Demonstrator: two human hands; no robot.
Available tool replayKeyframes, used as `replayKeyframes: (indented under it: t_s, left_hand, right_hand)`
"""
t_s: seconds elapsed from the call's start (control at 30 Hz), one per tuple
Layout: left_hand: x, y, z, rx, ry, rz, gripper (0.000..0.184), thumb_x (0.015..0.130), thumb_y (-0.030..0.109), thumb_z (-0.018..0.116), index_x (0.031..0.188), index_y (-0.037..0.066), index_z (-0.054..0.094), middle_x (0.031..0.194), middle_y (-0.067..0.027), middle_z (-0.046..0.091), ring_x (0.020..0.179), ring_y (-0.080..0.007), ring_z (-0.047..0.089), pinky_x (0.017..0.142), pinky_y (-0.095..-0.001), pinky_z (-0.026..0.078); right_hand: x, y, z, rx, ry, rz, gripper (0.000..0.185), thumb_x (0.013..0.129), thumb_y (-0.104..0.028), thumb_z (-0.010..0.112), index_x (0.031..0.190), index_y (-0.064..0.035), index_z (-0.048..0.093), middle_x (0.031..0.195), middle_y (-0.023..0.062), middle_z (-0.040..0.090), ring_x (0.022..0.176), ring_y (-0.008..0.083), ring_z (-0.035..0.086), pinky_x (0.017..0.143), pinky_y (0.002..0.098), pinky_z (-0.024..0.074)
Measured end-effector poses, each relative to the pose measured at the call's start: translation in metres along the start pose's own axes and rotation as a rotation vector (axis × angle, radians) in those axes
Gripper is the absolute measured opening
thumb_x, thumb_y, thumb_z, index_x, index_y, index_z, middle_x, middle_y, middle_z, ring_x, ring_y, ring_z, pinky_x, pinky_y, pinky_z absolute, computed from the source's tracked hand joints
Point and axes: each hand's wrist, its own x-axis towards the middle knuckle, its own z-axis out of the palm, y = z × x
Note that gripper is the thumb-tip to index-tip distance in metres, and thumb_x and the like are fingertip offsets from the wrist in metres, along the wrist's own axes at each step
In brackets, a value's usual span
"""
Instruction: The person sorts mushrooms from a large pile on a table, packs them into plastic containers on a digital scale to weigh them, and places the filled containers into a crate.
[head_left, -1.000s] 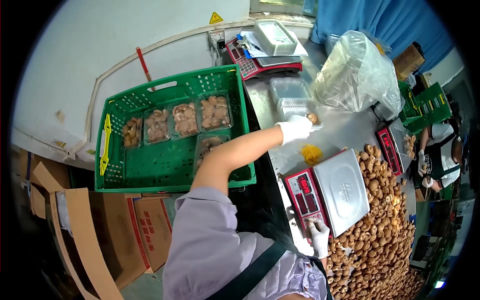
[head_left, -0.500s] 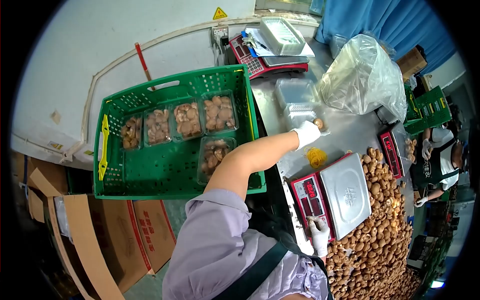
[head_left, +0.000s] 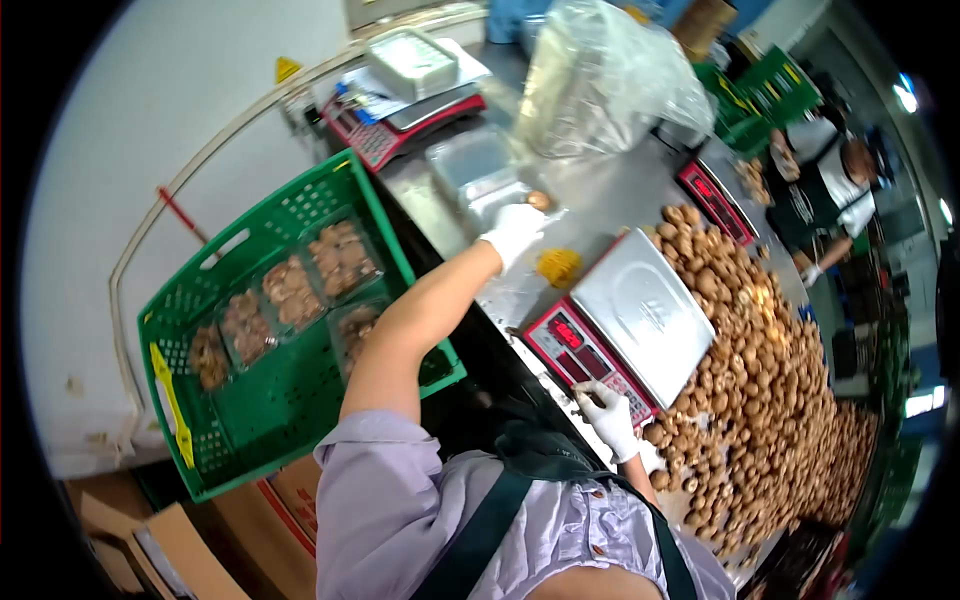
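Note:
My left hand (head_left: 515,235), in a white glove, reaches across to the near edge of a clear plastic tray (head_left: 488,197). Its fingers appear closed on that tray, though blur softens them. A single brown mushroom (head_left: 538,200) shows at the tray's right side, by the fingertips. My right hand (head_left: 608,418), also gloved, is beside the keypad of a red scale (head_left: 640,318) with a bare metal pan. Thumb and forefinger are pinched together there; whatever is between them is too small to make out. A bundle of yellow rubber bands (head_left: 559,266) lies between the tray and the scale.
Loose mushrooms (head_left: 750,370) heap along the table's right. A green crate (head_left: 300,400) at left holds several packed mushroom trays. Farther back are another red scale (head_left: 400,125) carrying stacked trays, a plastic bag (head_left: 610,85) and a co-worker (head_left: 825,190) beyond a third scale (head_left: 716,200).
The view has tilted and shifted, so the table appears farther left. My left hand stays by the tray. My right hand's fingers have shifted to the keypad's near corner.

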Motion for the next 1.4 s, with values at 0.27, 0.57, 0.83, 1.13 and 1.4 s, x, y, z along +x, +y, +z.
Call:
replayKeyframes:
  t_s: [0.27,0.57,0.83,1.13,1.4]
  left_hand:
    - [-0.009,0.03,-0.083,-0.486,0.129,-0.394,0.046,0.077,0.047,0.067,0.101,0.007,0.063,0.099,-0.0139,0.065,0.093,-0.0306,0.061,0.077,-0.0386,0.048]
    - [-0.002,0.009,-0.046,0.079,-0.048,-0.325,0.023,0.081,0.027,0.061,0.094,0.009,0.065,0.09,-0.0151,0.067,0.086,-0.0323,0.064,0.075,-0.0435,0.05]
    - [-0.004,0.099,-0.1,0.301,0.387,0.113,0.012,0.078,0.021,0.065,0.086,0.012,0.061,0.078,-0.0057,0.057,0.071,-0.0256,0.058,0.06,-0.0391,0.049]
    - [-0.038,0.256,-0.06,0.049,0.111,0.554,0.009,0.079,0.013,0.063,0.088,0.013,0.061,0.078,-0.0053,0.056,0.072,-0.025,0.056,0.06,-0.0378,0.045]
    - [-0.044,0.263,-0.044,0.057,0.011,0.506,0.031,0.07,0.01,0.067,0.101,0.007,0.061,0.085,-0.0098,0.057,0.079,-0.0288,0.057,0.068,-0.0399,0.047]
  right_hand:
    - [-0.018,0.019,-0.009,0.059,0.091,-0.029,0.021,0.088,-0.02,0.063,0.101,-0.0043,0.066,0.085,0.0116,0.07,0.081,0.0169,0.068,0.077,0.0284,0.0509]
    - [-0.061,0.038,-0.037,0.051,0.29,-0.023,0.02,0.087,-0.023,0.063,0.099,-0.0068,0.067,0.088,0.0128,0.069,0.081,0.0201,0.067,0.077,0.0301,0.0507]
    - [-0.101,0.076,-0.069,0.079,0.381,0.093,0.025,0.089,-0.033,0.059,0.097,-0.0114,0.067,0.081,0.0105,0.065,0.077,0.0187,0.063,0.07,0.0296,0.0495]
    - [-0.05,0.04,-0.128,0.215,0.813,-0.519,0.022,0.083,-0.027,0.065,0.094,-0.0085,0.066,0.083,0.0117,0.066,0.074,0.0259,0.065,0.066,0.033,0.0519]
    - [0.048,0.045,-0.101,-0.505,0.588,-0.503,0.02,0.077,-0.027,0.063,0.087,-0.0095,0.064,0.097,0.0071,0.062,0.095,0.0275,0.056,0.084,0.0401,0.0451]
